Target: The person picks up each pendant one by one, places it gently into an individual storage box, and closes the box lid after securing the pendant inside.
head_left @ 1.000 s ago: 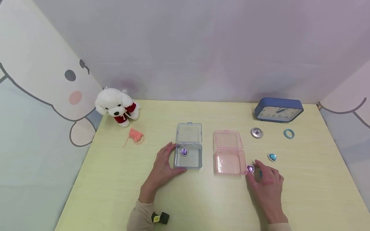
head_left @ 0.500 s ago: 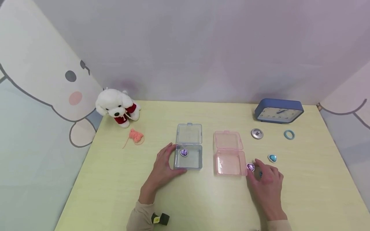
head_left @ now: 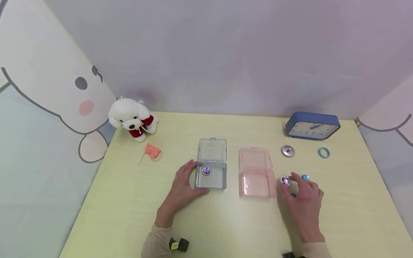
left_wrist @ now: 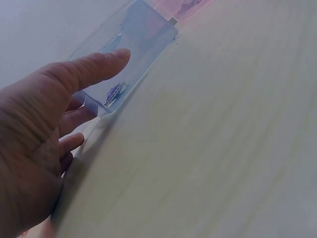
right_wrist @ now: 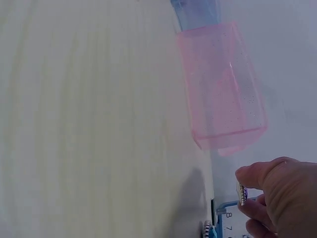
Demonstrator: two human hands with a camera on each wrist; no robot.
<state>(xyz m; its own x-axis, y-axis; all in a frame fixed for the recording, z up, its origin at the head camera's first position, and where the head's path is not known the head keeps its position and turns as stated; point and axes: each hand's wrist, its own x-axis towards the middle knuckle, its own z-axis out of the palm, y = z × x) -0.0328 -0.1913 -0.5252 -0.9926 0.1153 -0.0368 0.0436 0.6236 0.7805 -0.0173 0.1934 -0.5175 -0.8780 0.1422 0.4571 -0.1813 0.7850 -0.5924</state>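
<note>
My left hand [head_left: 184, 184] holds the small clear blue box [head_left: 220, 176], thumb along its front and fingers at its left side; the lid lies open behind. Inside that box rests a purple heart gem [head_left: 206, 171] with a beaded silver edge. A second purple heart gem [head_left: 285, 181] is pinched between thumb and fingers of my right hand [head_left: 304, 206], to the right of the clear pink box [head_left: 258, 183], whose lid is open too. Beyond the right hand's fingers a light-blue heart gem [head_left: 305, 177] shows in part. Another blue gem [head_left: 293, 195] is mostly hidden under this hand.
At the back right stand a blue clock [head_left: 312, 126], a silver pot-lid-like disc [head_left: 288, 151] and a light-blue ring [head_left: 323, 152]. A white toy dog [head_left: 132, 118] and a coral yarn bundle [head_left: 152, 151] sit at the left. A wall closes off the back.
My right hand has moved right and slightly away from me with the purple gem, off from the pink box's side, and now partly covers the light-blue gem. The left hand keeps its place.
</note>
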